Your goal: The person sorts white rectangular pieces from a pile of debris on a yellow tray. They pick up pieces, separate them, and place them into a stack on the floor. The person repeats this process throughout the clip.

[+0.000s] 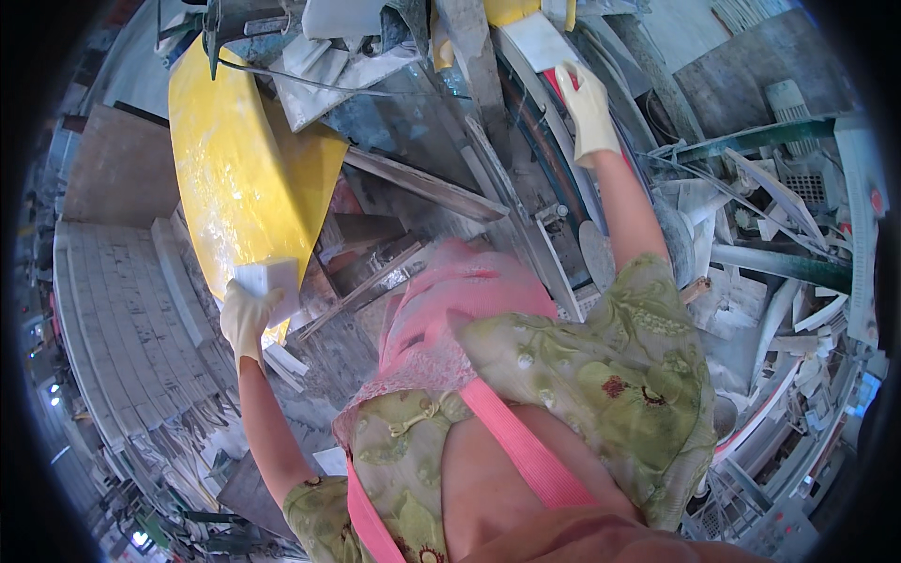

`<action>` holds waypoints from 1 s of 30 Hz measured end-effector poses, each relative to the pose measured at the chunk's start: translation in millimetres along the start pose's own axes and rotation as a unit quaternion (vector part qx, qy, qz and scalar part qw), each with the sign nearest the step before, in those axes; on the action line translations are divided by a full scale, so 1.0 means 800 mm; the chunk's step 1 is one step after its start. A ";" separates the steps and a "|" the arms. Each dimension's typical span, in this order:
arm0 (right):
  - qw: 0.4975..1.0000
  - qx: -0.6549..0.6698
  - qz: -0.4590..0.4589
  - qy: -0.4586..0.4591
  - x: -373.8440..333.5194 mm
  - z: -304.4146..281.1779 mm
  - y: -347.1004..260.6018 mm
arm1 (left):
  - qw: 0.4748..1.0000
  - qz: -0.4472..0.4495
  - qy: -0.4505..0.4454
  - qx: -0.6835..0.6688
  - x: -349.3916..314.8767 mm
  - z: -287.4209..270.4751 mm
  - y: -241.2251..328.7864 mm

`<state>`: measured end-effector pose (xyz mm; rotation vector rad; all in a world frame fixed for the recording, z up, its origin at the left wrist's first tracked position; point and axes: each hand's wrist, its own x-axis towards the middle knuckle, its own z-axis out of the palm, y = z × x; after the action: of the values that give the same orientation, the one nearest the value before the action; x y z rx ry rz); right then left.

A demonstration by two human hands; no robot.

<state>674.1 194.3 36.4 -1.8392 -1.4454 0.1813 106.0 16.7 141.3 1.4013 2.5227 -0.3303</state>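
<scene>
My left hand (pixel 246 319), in a pale glove, grips a small white tile piece (pixel 270 284) at the lower edge of a yellow cover (pixel 239 169). My right hand (pixel 587 108), also gloved, reaches far forward and rests on a long white strip (pixel 535 42) beside a red bar on the machine bed. A pink apron and a green patterned top fill the lower middle of the view.
A grey cutting machine (pixel 450 141) with rails lies ahead. Stacks of pale tiles (pixel 122 319) stand at the left. Broken white offcuts and green metal bars (pixel 779 253) are piled at the right. More scraps lie near my left forearm.
</scene>
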 end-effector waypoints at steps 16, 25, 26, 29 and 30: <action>0.917 -0.307 -0.146 -0.210 -0.026 0.003 0.083 | 1.000 -0.006 0.005 -0.001 0.006 0.005 -0.005; 0.927 -0.262 -0.229 -0.139 -0.071 -0.061 0.044 | 0.965 0.193 0.032 -0.175 0.014 0.025 -0.041; 0.914 -0.332 -0.202 -0.121 -0.062 -0.042 0.038 | 0.959 0.227 0.017 -0.171 0.017 0.024 -0.041; 0.926 -0.317 -0.179 -0.105 -0.052 -0.016 0.060 | 0.955 0.265 -0.016 -0.131 0.030 0.018 -0.042; 0.940 -0.286 -0.145 -0.115 -0.046 -0.005 0.064 | 0.953 0.279 -0.024 -0.115 0.042 0.015 -0.039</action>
<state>702.9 157.1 -6.4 -2.0639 -2.0770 -0.2028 63.4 23.6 122.3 1.8832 1.9314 0.0346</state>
